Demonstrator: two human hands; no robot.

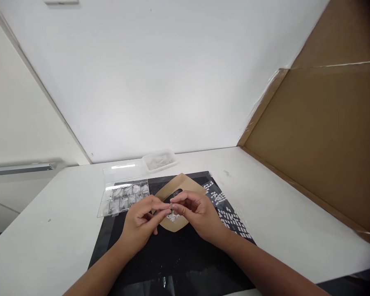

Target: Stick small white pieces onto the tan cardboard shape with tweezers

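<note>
While both hands met over the brown card (181, 187), the left hand (142, 222) and right hand (197, 213) pinched a tiny clear piece (171, 205) between fingertips (likely light, slippery; grip edges). Divided box (123, 197) sat at 10 o'clock.

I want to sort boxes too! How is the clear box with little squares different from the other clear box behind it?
The clear divided plastic box has many small compartments holding pale pieces and lies by the left hand. The small undivided clear plastic tray is one open space, lying farther back near the wall. Both are see-through plastic and rest on the white table.
</note>
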